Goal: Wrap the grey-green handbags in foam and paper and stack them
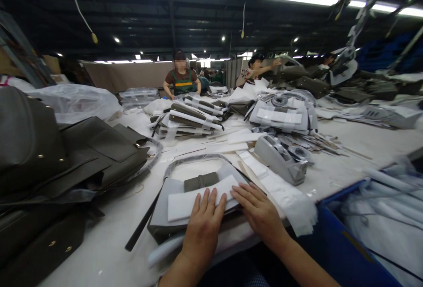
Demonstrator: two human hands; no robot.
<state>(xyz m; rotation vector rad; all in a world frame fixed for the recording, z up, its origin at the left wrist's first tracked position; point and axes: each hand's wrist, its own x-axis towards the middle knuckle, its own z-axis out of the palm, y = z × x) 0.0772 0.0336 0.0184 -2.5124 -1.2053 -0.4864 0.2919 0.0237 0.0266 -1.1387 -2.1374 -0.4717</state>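
Observation:
A dark olive handbag (161, 230) lies on the table in front of me, its wrapped handle (194, 158) arching away from me. Over it is a sheet of pale grey paper (168, 188), with a folded strip of white foam (180, 207) across that. My left hand (205, 221) rests flat on the foam strip, fingers stretched out. At the strip's right end my right hand (256, 207) lies with its fingers extended and slightly apart. A dark strap (142, 225) sticks out at the bag's left side. Part of the bag is hidden under my hands.
Olive bags (99, 150) are heaped on the left. A grey tape dispenser (280, 161) stands beyond my right hand, near white foam sheets (284, 199). Wrapped bags (191, 117) lie farther back. A blue bin (343, 238) holds plastic at right. Co-workers (181, 80) stand across the table.

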